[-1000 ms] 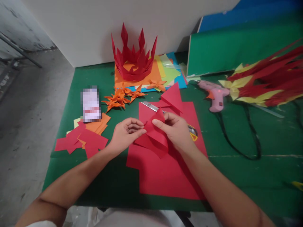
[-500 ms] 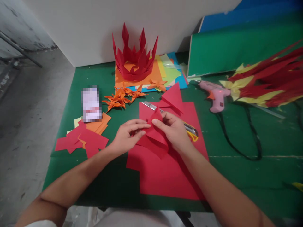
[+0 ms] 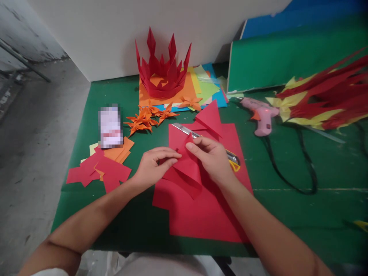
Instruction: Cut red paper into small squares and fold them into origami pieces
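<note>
Both my hands pinch a folded red paper piece [image 3: 188,170] at the middle of the green table. My left hand [image 3: 153,165] grips its left edge with fingers closed. On the upper right, my right hand [image 3: 214,157] holds its top corner between thumb and fingers. The piece lies over larger red paper sheets [image 3: 201,214]. A utility knife [image 3: 230,155] shows behind my right hand, partly hidden by it.
A red paper crown [image 3: 162,73] stands on coloured sheets at the back. Orange folded stars [image 3: 146,119] and a phone [image 3: 109,126] lie left of centre, red and orange scraps [image 3: 100,168] nearer left. A pink glue gun [image 3: 261,117] with its black cord and a red-yellow paper bundle [image 3: 324,99] lie right.
The raised flap of the red piece has been pressed lower and flatter. My left fingers have shifted up onto the fold; my right hand has barely moved.
</note>
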Tool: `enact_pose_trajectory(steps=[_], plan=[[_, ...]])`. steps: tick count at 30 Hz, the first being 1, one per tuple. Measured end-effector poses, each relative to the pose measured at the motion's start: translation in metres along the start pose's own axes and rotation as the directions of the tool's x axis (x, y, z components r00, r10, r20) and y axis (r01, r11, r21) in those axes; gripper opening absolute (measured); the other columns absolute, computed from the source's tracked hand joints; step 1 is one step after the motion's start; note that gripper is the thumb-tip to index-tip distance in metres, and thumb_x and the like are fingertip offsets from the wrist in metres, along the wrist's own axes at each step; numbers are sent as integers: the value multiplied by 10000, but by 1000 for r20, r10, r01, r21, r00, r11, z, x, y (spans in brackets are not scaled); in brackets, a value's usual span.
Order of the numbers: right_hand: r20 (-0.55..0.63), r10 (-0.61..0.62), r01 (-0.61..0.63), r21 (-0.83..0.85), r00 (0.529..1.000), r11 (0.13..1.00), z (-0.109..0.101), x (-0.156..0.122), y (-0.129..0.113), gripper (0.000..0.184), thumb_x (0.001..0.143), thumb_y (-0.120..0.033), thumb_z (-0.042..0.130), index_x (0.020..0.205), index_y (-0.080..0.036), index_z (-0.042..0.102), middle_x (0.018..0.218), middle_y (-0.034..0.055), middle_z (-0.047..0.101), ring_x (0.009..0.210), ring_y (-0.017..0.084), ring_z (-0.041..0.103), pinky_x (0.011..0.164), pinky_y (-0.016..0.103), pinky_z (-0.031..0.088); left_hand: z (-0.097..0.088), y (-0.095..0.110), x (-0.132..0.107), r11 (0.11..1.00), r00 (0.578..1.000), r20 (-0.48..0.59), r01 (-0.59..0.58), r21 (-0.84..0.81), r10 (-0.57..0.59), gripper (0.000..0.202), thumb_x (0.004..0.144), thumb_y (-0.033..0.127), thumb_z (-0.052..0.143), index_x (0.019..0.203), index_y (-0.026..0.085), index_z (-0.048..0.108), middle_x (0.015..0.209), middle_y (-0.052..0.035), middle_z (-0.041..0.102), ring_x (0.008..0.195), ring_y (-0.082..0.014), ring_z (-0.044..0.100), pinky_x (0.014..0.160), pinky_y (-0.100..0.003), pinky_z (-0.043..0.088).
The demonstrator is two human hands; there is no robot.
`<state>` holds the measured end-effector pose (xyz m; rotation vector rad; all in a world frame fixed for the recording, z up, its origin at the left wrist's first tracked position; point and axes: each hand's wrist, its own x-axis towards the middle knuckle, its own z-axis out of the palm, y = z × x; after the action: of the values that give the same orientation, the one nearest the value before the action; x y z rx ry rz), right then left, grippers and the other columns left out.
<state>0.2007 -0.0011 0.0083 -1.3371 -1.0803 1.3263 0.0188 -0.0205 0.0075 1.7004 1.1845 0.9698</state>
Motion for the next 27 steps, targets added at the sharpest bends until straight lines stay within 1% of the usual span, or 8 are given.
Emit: enact_pose_trajectory(steps=[4,6,9,12,14,19,24,27], plan=[[21,-33,33,-6,999,999,1,1,4,259,663,-399,779,668,-216,596,649,-36,576,612,118,502,670,290,464,0,-1,0,1000,999,38,10,-14,-10,187,841,151,624,952,217,759,968,-53,750,905,-163,688,791,-265,552],[34,-48,49,-10,998,999,1,1,5,264,662,-415,782,675,-216,609,661,-28,598,622,126,523,667,293,476,-1,0,0,1000,997,77,8,-16,-7,224,846,143,599,992,219,751,1009,-58,733,896,-158,674,764,-257,546],[63,-62,63,-17,996,998,0,1,5,252,664,-428,788,702,-218,654,715,-6,656,674,148,575,701,311,501,-2,-1,0,1000,992,126,18,-12,-16,281,847,127,559,1049,216,734,1065,-70,693,803,-127,635,684,-230,523],[103,-69,71,-19,992,997,-1,1,4,207,703,-417,774,713,-229,688,743,3,689,710,158,607,744,325,512,-2,-1,0,999,987,160,35,-31,-30,320,839,131,549,1099,216,716,1131,-82,644,675,-82,554,635,-217,503],[114,-68,71,-19,991,997,-1,1,3,194,718,-416,766,710,-235,697,740,5,695,717,163,616,748,329,517,-3,0,0,998,982,187,44,-53,-33,337,835,140,554,1126,220,704,1168,-89,620,622,-63,500,613,-211,493],[85,-80,79,16,993,997,0,1,5,199,694,-418,783,746,-242,705,762,4,693,735,168,624,749,334,528,-4,1,1,995,974,224,53,-81,-33,357,828,151,566,1151,235,693,1226,-97,598,596,-52,475,590,-206,484],[63,-57,54,55,996,997,3,-1,5,162,692,-357,779,760,-238,693,774,-6,677,742,158,615,765,327,515,-4,2,2,996,968,251,48,-73,-28,383,821,131,553,1170,222,682,1244,-104,591,579,-41,466,570,-196,476],[63,-68,65,56,996,996,5,-1,2,141,713,-341,755,752,-230,679,769,-7,669,743,155,608,777,330,505,-3,2,1,996,963,268,48,-69,-28,420,812,123,548,1199,234,667,1286,-105,575,579,-39,468,565,-192,476]])
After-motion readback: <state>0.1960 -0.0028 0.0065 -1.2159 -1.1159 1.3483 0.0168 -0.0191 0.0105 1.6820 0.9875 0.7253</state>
